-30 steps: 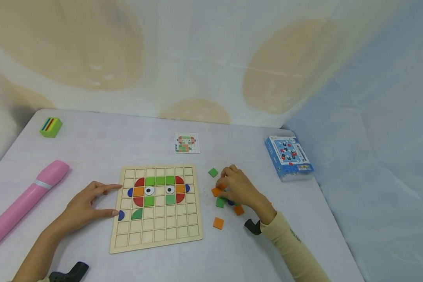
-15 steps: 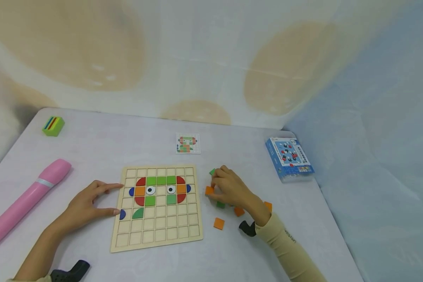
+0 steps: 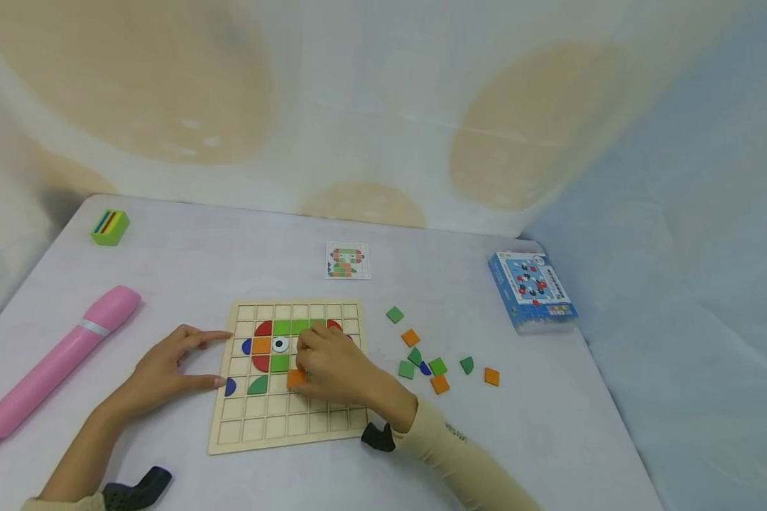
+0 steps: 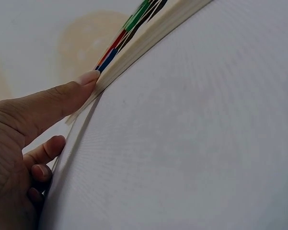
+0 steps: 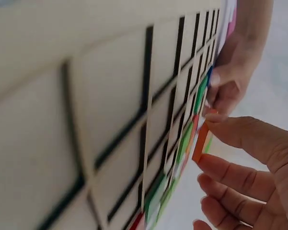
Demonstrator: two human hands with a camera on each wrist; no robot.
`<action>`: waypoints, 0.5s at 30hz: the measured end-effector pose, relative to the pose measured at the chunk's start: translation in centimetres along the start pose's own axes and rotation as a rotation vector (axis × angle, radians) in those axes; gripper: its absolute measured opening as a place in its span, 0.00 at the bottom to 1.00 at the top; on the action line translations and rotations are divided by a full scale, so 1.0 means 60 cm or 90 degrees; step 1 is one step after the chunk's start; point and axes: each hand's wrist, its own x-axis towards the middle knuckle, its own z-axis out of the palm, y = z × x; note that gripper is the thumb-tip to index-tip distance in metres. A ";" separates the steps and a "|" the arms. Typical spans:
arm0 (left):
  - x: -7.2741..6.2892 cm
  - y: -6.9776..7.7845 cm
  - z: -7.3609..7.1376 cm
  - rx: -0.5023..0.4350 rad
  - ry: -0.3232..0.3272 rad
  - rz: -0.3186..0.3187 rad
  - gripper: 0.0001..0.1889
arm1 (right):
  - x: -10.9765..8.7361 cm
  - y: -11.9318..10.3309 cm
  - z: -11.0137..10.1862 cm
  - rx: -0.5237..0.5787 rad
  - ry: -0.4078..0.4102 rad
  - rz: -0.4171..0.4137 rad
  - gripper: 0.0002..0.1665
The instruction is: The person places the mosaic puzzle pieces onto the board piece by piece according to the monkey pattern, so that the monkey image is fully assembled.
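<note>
Over the middle of the wooden grid board (image 3: 230, 431), my right hand (image 3: 339, 365) pinches an orange square tile (image 3: 296, 378) between thumb and forefinger. In the right wrist view the same orange tile (image 5: 200, 143) is held by its edges, close to the grid. My left hand (image 3: 160, 369) touches the board's left edge with thumb and forefinger spread apart. Near that thumb lies a blue half-round tile (image 3: 231, 387), with a green quarter-round tile (image 3: 258, 385) further right. Red, green and orange tiles and a round eye tile (image 3: 280, 344) fill cells higher up. My right hand covers part of the pattern.
Loose tiles lie right of the board, among them an orange square (image 3: 439, 385) and a green square (image 3: 406, 369). Behind the board is a pattern card (image 3: 348, 260). A blue box (image 3: 532, 287), a pink wrapped roll (image 3: 70, 355) and a green block (image 3: 110, 227) stand farther out.
My right hand has picked an orange square from the loose tiles and carried it left over the board. My left hand keeps its place at the board's edge.
</note>
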 end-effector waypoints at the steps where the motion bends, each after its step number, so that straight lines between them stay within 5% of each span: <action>1: 0.001 0.001 0.001 -0.001 -0.001 0.001 0.40 | 0.006 -0.007 0.003 -0.007 -0.007 0.001 0.18; 15: -0.001 0.006 -0.004 -0.002 -0.003 0.000 0.39 | 0.032 -0.041 0.024 -0.051 0.010 0.007 0.14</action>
